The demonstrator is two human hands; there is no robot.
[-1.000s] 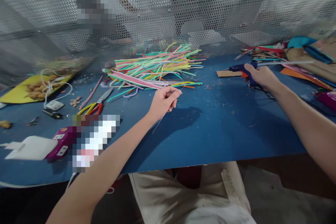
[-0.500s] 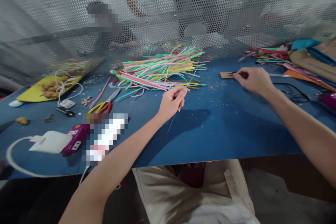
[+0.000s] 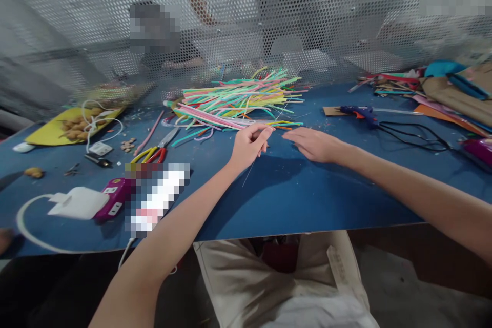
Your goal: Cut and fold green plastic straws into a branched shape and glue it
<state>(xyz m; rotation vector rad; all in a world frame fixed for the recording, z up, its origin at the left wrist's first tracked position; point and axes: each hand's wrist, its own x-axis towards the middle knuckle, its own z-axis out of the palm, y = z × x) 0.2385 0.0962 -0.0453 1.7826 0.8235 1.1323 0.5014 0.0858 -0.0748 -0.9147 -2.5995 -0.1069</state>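
Far left of frame: white power adapter with looped cable (image 3: 77, 204) on the blue tabletop (image 3: 307, 189), yellow-handled pliers (image 3: 148, 155) just above and right of it. Centre: my left hand (image 3: 249, 143), thumb and fingers pinched together on a thin pale wire (image 3: 249, 174) that hangs down from the pinch toward the table. Pile of multicoloured pipe cleaners (image 3: 238, 100) sits just above that, upper centre. Right of centre: my right hand (image 3: 313, 144), flat, fingers apart, holding nothing (tips near the left hand, not touching). Upper right: blue glue gun (image 3: 357, 111) lying with its black cord, well apart from both hands.
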